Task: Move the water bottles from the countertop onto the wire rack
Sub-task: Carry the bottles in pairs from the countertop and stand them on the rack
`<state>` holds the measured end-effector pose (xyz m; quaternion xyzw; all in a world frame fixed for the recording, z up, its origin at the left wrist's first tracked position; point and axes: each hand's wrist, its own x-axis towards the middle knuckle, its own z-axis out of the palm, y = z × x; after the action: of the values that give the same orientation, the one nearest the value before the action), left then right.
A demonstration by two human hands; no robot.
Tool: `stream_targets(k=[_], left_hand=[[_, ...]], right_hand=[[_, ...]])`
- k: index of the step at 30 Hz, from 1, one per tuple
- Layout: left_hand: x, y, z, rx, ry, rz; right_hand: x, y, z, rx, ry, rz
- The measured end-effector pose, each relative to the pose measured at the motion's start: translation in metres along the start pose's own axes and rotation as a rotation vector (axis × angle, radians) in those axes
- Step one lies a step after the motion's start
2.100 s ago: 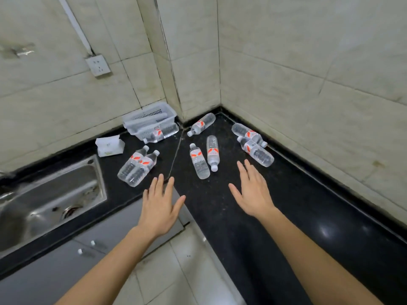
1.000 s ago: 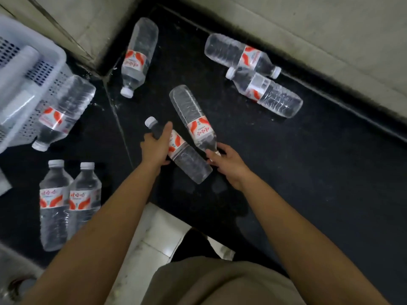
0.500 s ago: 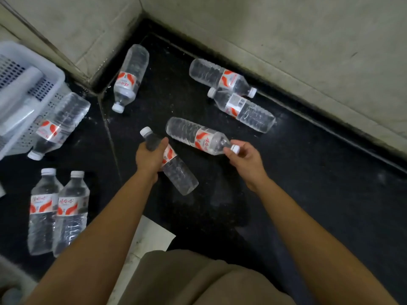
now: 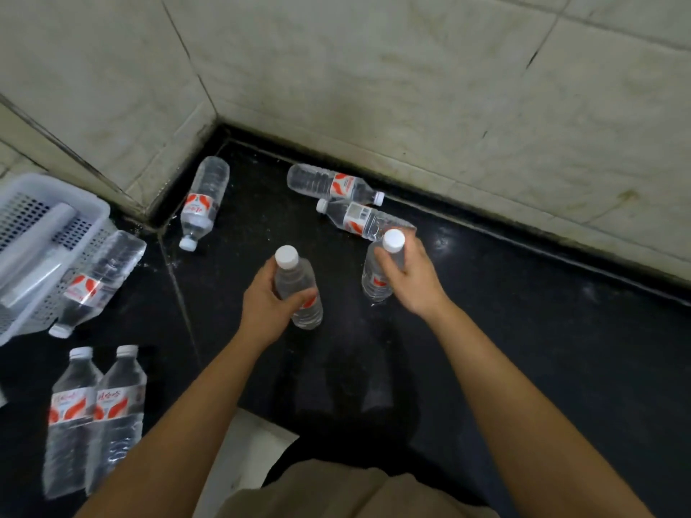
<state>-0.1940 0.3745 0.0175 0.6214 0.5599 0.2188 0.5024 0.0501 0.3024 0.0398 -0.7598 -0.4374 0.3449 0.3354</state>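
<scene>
Water bottles lie scattered over the black counter [image 4: 523, 349], and two of them are held upright in the person's hands. Nearest, at the lower left, a pair of bottles [image 4: 95, 413] lies side by side, touching, caps pointing away from the viewer. Farther in, the left hand [image 4: 267, 306] has its fingers [image 4: 304, 296] clamped around the body of the left-hand bottle [image 4: 299, 289], whose white cap points up toward the camera. Just to its right, and apart from it, the right hand [image 4: 409, 278] has its fingers wrapped around the neck and shoulder of the right-hand bottle [image 4: 377, 278], cap likewise up. Whether either bottle's base touches the counter cannot be told.

At the left edge a white perforated basket [image 4: 45, 203] sits on the counter with a bottle by the basket [image 4: 99, 278] lying against its side, cap toward the viewer. Beyond the hands, a labelled bottle [image 4: 359, 218] lies with its cap to the left, its far end hidden behind the right-hand bottle's cap. Touching it from behind, a back bottle [image 4: 332, 185] lies near the tiled wall [image 4: 411, 87], cap to the right. In the corner, a corner bottle [image 4: 203, 201] lies well apart from those two, cap toward the viewer.
</scene>
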Motion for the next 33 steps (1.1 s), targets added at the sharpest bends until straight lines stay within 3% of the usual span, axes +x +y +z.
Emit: stream_targets(k=[5, 11, 16, 26, 33], left_hand=[[-0.017, 0.002, 0.006, -0.109, -0.019, 0.051], [-0.018, 0.017, 0.008, -0.219, -0.088, 0.079], [-0.023, 0.076, 0.029, -0.209, -0.331, 0.208], [-0.111, 0.180, 0.142, -0.183, -0.650, 0.540], [-0.256, 0.214, 0.258, -0.189, -0.800, 0.621]], right_hand=[[-0.024, 0.007, 0.021, 0.151, 0.028, 0.078], [-0.068, 0.004, 0.015, 0.265, 0.261, 0.133], [-0.107, -0.011, -0.013, 0.135, 0.320, 0.022], [-0.216, 0.003, -0.134, 0.127, 0.824, 0.002], [-0.362, 0.081, -0.221, 0.153, 0.986, 0.038]])
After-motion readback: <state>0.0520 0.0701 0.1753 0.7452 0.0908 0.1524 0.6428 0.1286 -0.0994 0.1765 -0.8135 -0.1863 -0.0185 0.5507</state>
